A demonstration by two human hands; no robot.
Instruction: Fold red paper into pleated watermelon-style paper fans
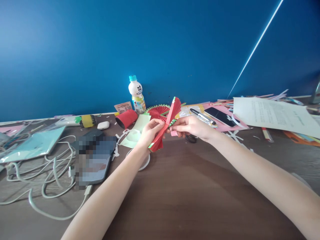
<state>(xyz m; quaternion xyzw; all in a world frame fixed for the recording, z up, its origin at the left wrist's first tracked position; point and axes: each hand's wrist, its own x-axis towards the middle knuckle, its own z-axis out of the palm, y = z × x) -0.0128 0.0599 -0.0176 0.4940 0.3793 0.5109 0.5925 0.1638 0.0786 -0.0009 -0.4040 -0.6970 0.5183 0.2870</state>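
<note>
- The left hand (153, 130) pinches a red pleated paper fan (173, 112) across its narrow waist, thumb on the near face, pleats flaring above and below the grip
- The right hand (191, 127) has its fingers gathered at the fan's green-edged side, just right of the left thumb; whether they pinch the paper I cannot tell
- A small pink scrap (174, 133) shows right under the right fingertips
- The fan looks very light and dry, so slipping seems unlikely; the folds should be springy, wanting to open once let go
- Thin pleats would crease or tear under a hard squeeze, so the gathered waist seems the best hold, with the flared ends left free
- Beyond both hands lies another red fan (157, 110), just as crushable
</note>
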